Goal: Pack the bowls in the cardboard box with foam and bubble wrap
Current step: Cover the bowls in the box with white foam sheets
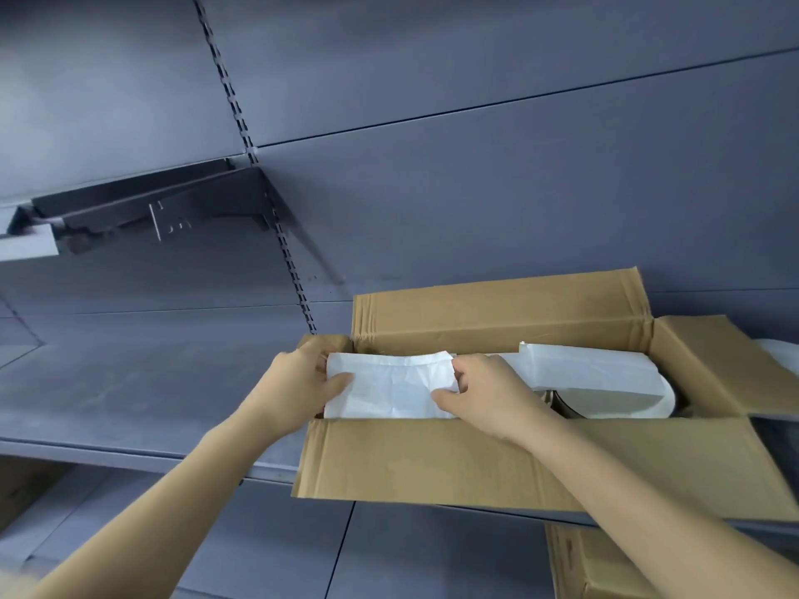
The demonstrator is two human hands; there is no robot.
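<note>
An open cardboard box (475, 460) stands on a grey shelf with its flaps spread outward. Over its left half lies a white foam sheet (389, 386). My left hand (298, 382) grips the sheet's left edge at the box's left wall. My right hand (488, 395) pinches the sheet's right edge. In the box's right half, another white foam sheet (596, 369) drapes over a round white-wrapped bowl (622, 402) with a dark rim showing beneath. What lies under the held sheet is hidden.
The grey shelf (129, 395) runs left of the box. A dark shelf bracket (151, 209) juts from the grey back panel above left. A second cardboard box (605, 564) sits on the lower level at right. More white wrap (782, 352) shows past the right flap.
</note>
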